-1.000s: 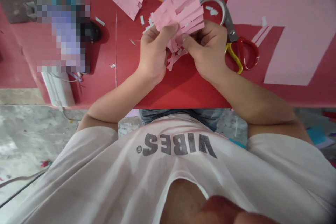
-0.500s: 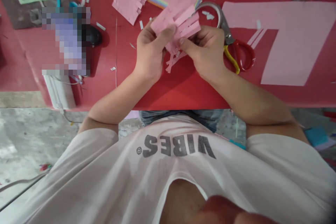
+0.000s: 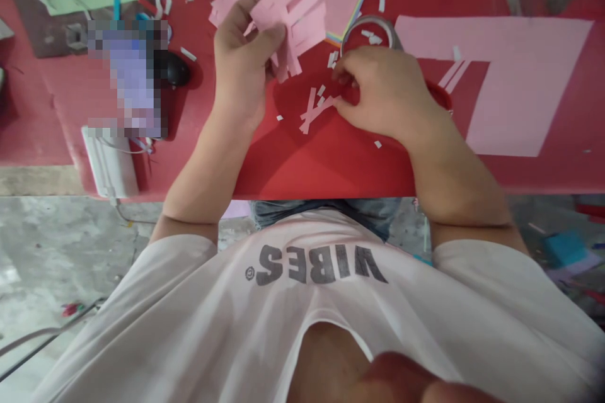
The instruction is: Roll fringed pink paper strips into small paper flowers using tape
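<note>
Left grip (image 3: 243, 56) pinches the slit pink paper (image 3: 295, 16) between thumb and fingers, holding it just above the red table (image 3: 302, 170). Right grip (image 3: 382, 91) rests half-curled with nothing visible in it, its fingertips just beside crossed pink paper strips (image 3: 314, 110). The paper appears light and limp, and its narrow strips are likely to bend or tear easily; take hold at the uncut portion, not the strip ends.

Fringed pink paper (image 3: 297, 16) above red table (image 3: 331, 170)
</note>
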Tool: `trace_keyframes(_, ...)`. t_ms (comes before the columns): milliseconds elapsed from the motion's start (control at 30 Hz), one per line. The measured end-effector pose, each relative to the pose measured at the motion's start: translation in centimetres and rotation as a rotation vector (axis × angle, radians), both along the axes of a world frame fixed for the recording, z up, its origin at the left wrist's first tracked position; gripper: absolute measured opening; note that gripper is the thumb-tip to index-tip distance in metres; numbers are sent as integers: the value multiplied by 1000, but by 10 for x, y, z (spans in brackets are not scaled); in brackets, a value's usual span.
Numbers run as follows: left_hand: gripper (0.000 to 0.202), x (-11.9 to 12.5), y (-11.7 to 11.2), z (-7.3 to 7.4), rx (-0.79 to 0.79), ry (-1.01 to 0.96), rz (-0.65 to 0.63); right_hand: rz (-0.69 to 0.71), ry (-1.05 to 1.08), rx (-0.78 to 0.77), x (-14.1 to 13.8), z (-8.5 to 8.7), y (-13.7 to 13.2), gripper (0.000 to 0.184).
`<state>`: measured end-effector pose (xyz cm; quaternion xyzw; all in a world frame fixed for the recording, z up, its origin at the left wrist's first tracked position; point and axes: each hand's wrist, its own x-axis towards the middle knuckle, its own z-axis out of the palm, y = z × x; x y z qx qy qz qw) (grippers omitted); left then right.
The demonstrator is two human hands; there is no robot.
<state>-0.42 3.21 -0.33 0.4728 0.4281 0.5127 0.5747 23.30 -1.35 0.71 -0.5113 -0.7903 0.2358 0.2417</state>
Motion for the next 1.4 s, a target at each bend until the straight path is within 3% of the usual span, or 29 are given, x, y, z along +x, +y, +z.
trace_keyframes(200, 37, 0, -3, 4, 72, 210, -37, -19, -68, 111, 10, 7, 2, 24)
trace_keyframes(300, 37, 2, -10, 12, 74, 271, -237, -73, -140, 120, 27, 13, 13, 25)
trace_keyframes(400, 42, 6, -23, 17, 30, 310, -482, -1, -215, 74, 36, 12, 20, 8)
trace_keyframes(467, 52, 9, -33, 17, 18, 387, -608, 21, -269, 77, 35, 8, 21, 7)
trace_keyframes(600, 62, 18, -50, 20, 28, 481, -751, 6, -333, 100, 27, 7, 20, 14)
trace_keyframes(667, 57, 22, -55, 24, 75, 520, -726, -5, -304, 104, 26, 13, 20, 16)
trace_keyframes(800, 42, 25, -54, 29, 238, 531, -464, -18, -111, 110, 26, 26, 19, 5)
trace_keyframes(933, 37, 19, -45, 28, 276, 574, -315, -63, 46, 155, 26, 17, 23, 8)
trace_keyframes(1133, 53, 6, -30, 17, 408, 1066, -413, -108, -84, 208, 34, -4, 33, 18)
trace_keyframes(1233, 53, 1, -25, 16, 412, 1214, -485, -117, 24, 203, 35, 2, 31, 19)
trace_keyframes(1400, 35, -2, -19, 18, 480, 1226, -550, -111, 102, 146, 26, 17, 23, 21)
